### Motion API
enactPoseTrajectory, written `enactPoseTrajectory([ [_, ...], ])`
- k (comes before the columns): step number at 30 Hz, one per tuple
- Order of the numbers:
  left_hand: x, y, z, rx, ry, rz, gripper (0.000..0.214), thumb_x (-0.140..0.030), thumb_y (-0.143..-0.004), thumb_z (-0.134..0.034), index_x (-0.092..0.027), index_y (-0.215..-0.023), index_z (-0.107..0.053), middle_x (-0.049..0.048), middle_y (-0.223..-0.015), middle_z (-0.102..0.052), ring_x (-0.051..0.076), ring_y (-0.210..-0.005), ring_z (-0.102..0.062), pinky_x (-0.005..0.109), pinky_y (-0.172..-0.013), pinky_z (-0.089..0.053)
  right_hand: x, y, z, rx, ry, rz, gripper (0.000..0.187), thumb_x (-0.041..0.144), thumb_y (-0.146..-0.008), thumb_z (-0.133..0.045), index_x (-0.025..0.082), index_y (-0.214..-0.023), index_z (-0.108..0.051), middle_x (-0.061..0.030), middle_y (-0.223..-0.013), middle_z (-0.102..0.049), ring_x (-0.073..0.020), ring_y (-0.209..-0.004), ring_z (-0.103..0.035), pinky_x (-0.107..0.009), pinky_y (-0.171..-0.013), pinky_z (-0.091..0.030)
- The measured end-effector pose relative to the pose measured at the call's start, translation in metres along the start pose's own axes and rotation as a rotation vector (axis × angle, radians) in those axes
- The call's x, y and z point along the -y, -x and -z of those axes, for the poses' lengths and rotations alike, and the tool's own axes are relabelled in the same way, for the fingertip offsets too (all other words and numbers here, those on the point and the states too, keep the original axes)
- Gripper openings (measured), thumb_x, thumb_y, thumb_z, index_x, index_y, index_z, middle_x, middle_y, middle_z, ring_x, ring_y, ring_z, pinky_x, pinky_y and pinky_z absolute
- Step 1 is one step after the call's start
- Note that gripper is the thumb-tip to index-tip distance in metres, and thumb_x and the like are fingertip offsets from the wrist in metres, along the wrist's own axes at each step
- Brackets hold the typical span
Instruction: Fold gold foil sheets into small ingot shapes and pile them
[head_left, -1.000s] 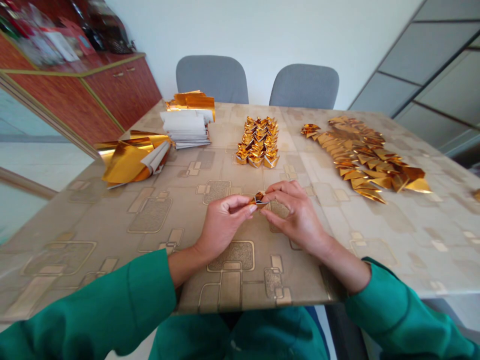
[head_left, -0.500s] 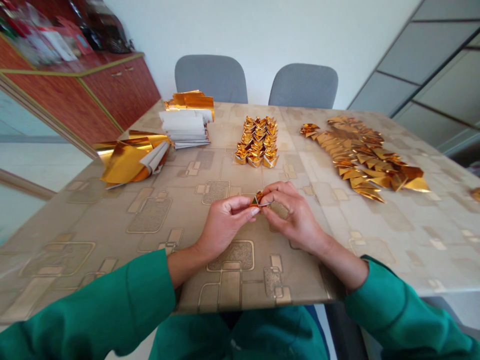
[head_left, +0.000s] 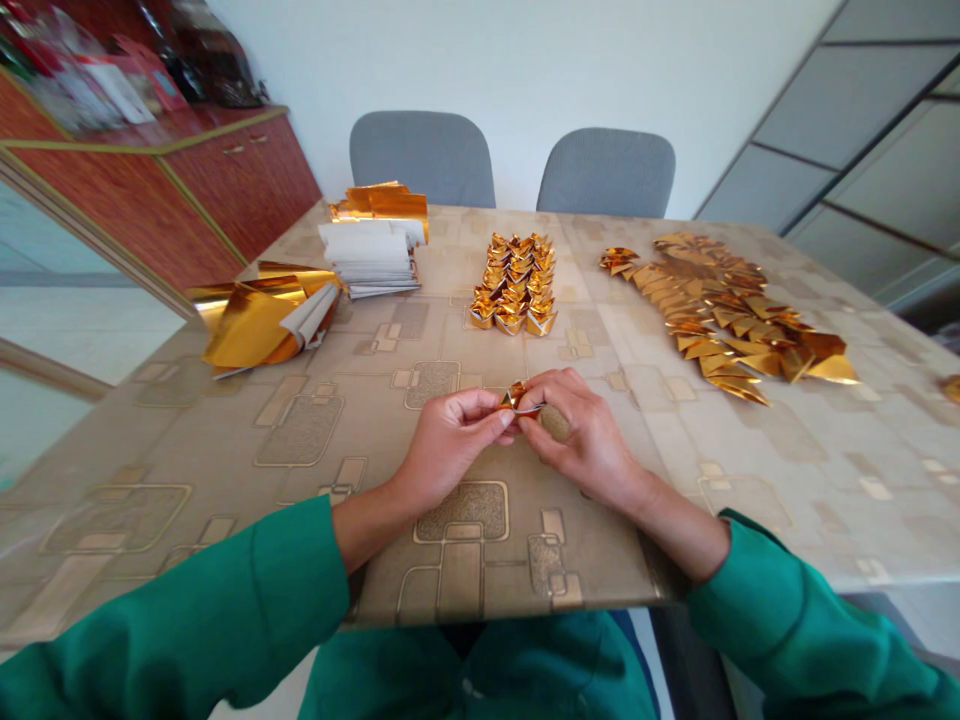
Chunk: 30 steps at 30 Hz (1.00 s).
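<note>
A small folded piece of gold foil paper (head_left: 517, 398) is pinched between both of my hands just above the table (head_left: 225, 440). My left hand (head_left: 446, 448) grips its left side with thumb and curled fingers. Thumb and fingers of my right hand (head_left: 581, 432) are closed on its right side. Beyond my hands stands a tidy block of finished gold paper ingots (head_left: 516, 282) in rows. A long spread of flat gold folded triangles (head_left: 724, 312) lies at the right.
A stack of white-backed gold sheets (head_left: 373, 243) and loose curled gold sheets (head_left: 262, 315) lie at the far left. Two grey chairs (head_left: 607, 170) stand behind the table. A red-brown cabinet (head_left: 187, 180) is at the left. One gold piece (head_left: 952, 388) lies at the right edge.
My fingers have shifted slightly on the gold piece, turning and pressing it. The hands stay in the same spot above the table.
</note>
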<state>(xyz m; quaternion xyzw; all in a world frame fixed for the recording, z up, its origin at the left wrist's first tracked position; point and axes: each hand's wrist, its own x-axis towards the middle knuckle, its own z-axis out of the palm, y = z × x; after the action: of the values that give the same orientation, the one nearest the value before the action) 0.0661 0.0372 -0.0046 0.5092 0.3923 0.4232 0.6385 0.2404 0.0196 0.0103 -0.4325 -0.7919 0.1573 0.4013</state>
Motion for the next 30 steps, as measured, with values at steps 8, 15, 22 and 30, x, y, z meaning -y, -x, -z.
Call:
enactPoseTrajectory([
  [8,-0.002,0.0,-0.001,0.057,0.029,0.076,0.014,-0.026,-0.072,-0.077,-0.015,-0.078,-0.074,0.0028,-0.075,-0.073,0.011,-0.065,-0.065,0.021,-0.063,-0.054,-0.008,0.001,-0.003,0.034,-0.4,-0.213,0.02,0.018,-0.083,-0.063,0.023,-0.091,-0.045,0.0009,-0.083,-0.053,-0.0144,-0.077,-0.055,-0.029,-0.07,-0.046],
  [15,-0.002,0.001,-0.002,0.001,0.116,0.129,0.015,-0.028,-0.072,-0.077,-0.014,-0.077,-0.072,0.0018,-0.073,-0.073,0.01,-0.065,-0.067,0.02,-0.065,-0.054,-0.017,-0.001,0.0,0.096,-0.605,-0.328,0.025,0.03,-0.079,-0.072,0.022,-0.089,-0.05,0.0003,-0.085,-0.056,-0.0138,-0.077,-0.056,-0.03,-0.07,-0.045],
  [22,-0.002,-0.002,-0.002,-0.002,0.117,0.136,0.016,-0.026,-0.071,-0.078,-0.013,-0.076,-0.072,0.0015,-0.071,-0.071,0.009,-0.063,-0.065,0.021,-0.064,-0.053,-0.011,-0.001,0.0,0.066,-0.647,-0.362,0.027,0.038,-0.083,-0.069,0.021,-0.089,-0.05,0.0006,-0.081,-0.057,-0.0135,-0.072,-0.057,-0.029,-0.066,-0.044],
  [30,-0.002,-0.001,0.0,-0.09,0.291,0.159,0.022,-0.026,-0.067,-0.082,-0.014,-0.078,-0.067,0.0015,-0.08,-0.071,0.012,-0.072,-0.068,0.026,-0.071,-0.056,-0.009,0.001,0.001,0.155,-0.487,-0.469,0.031,0.05,-0.085,-0.062,0.02,-0.084,-0.053,0.0012,-0.075,-0.054,-0.0123,-0.066,-0.048,-0.026,-0.059,-0.038],
])
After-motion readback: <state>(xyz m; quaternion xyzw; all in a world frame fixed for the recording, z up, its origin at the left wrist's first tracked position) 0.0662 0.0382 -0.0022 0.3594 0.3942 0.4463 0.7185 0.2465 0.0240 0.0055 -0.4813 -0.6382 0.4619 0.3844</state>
